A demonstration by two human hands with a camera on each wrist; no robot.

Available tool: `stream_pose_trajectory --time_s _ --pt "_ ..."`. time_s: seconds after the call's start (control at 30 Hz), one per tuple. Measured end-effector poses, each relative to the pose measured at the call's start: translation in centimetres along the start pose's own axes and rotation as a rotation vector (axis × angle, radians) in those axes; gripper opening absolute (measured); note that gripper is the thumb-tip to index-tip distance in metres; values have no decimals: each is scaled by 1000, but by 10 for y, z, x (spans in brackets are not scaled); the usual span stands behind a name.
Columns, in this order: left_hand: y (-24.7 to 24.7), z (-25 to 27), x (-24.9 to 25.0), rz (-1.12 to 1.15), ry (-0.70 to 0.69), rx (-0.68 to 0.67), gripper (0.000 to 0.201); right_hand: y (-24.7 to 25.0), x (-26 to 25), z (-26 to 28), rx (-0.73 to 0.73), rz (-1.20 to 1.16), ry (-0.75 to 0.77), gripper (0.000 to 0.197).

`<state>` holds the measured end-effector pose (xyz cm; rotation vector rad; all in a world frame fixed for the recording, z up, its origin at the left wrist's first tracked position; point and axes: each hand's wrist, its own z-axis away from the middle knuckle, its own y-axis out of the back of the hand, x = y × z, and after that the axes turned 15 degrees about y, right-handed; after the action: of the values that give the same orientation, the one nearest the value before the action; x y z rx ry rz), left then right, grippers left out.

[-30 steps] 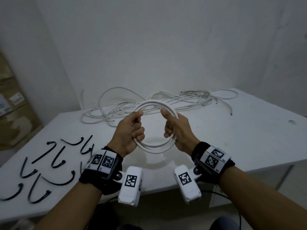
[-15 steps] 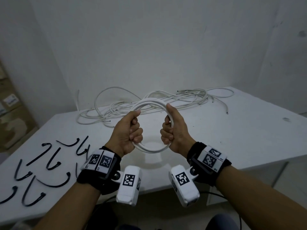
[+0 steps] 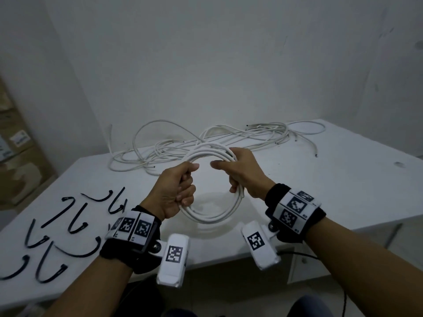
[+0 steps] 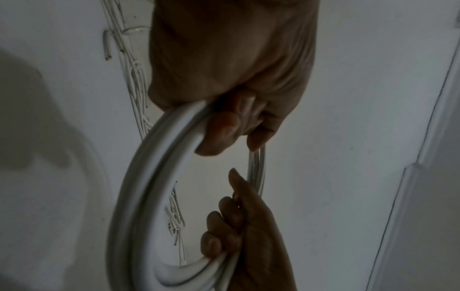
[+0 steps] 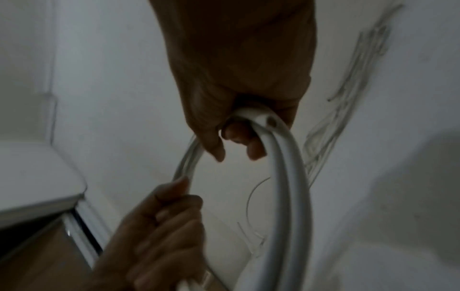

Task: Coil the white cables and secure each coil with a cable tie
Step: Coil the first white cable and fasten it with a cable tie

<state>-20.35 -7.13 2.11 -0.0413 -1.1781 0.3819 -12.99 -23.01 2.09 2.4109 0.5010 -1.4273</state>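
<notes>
A coil of white cable [image 3: 212,215] hangs in the air above the white table [image 3: 320,193], held between both hands. My left hand [image 3: 176,191] grips the coil's left side in a fist, and the coil [image 4: 149,177] shows close up in the left wrist view. My right hand [image 3: 242,172] holds the right side, fingers curled round the strands, thumb stretched left. In the right wrist view the coil [image 5: 286,177] runs out of that fist. Several black cable ties [image 3: 59,225] lie on the table's left part. A tangle of loose white cables [image 3: 217,140] lies at the back.
Cardboard boxes [image 3: 16,156] stand against the wall at the far left. The table's front edge [image 3: 229,257] runs just below my wrists. A small dark mark [image 3: 399,164] sits near the table's right edge.
Both hands have lowered and tilted the coil flatter over the table. My right hand has shifted its hold toward the far upper right of the coil, thumb now pointing left.
</notes>
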Motion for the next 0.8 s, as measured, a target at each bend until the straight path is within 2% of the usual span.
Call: stream_pose_trajectory --time_s 0.07,0.17,0.3,0.33,0.37,0.5,0.57,0.63,0.73,0.8 --pt "0 2 -1 -56 -27 51 41 -4 4 -2 41 69 19 31" --pt "1 3 -3 -126 -94 147 34 -10 9 -2 54 119 44 25" --pt "5 5 -8 -366 -327 313 13 -13 14 -4 42 137 19 22" --pt "6 5 -8 -397 -368 315 7 -14 15 -4 40 138 2 23" --pt "8 5 -6 -417 -385 307 11 -14 16 -4 36 133 -17 24" --pt "15 2 17 -558 -320 294 20 -17 15 -6 11 97 -57 23" --pt "11 4 25 -542 -246 204 25 -18 13 -8 1 127 -33 21" --pt "6 9 28 -518 -208 100 18 -20 11 -9 -21 165 -5 20" --pt "5 8 30 -639 -209 103 16 -19 11 -10 -43 186 -3 22" --pt "6 8 30 -640 -152 79 15 -17 12 -9 -51 194 2 26"
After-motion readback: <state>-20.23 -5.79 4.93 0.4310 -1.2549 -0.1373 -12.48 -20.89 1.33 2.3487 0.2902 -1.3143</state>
